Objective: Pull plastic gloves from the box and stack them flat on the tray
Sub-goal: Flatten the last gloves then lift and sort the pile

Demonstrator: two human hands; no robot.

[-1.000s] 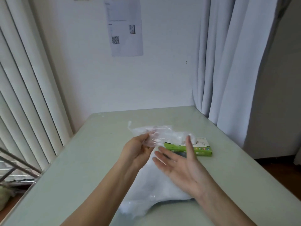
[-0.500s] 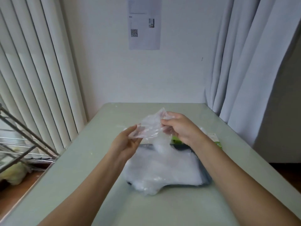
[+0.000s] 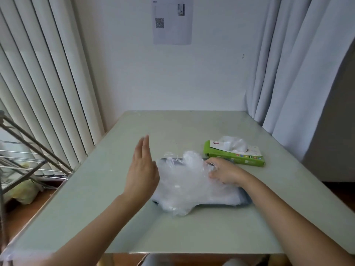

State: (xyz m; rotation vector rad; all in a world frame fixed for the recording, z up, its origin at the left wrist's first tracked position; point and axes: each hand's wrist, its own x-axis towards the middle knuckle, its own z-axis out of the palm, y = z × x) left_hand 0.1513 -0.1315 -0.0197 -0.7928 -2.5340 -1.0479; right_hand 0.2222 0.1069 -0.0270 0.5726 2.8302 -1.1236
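A pile of clear plastic gloves covers most of a dark tray in the middle of the table. My right hand rests on the pile's far right part, fingers curled on the top glove. My left hand hovers edge-on just left of the pile, fingers straight, holding nothing. A green and white glove box lies beyond the tray to the right, with a tuft of plastic glove sticking out of its slot.
The pale green table runs to a white wall. Vertical blinds and a metal rack stand at the left, white curtains at the right. A printed sheet hangs on the wall.
The glove held up between both hands has come down onto the pile. My left hand let go and opened to the left. My right hand lowered onto the pile.
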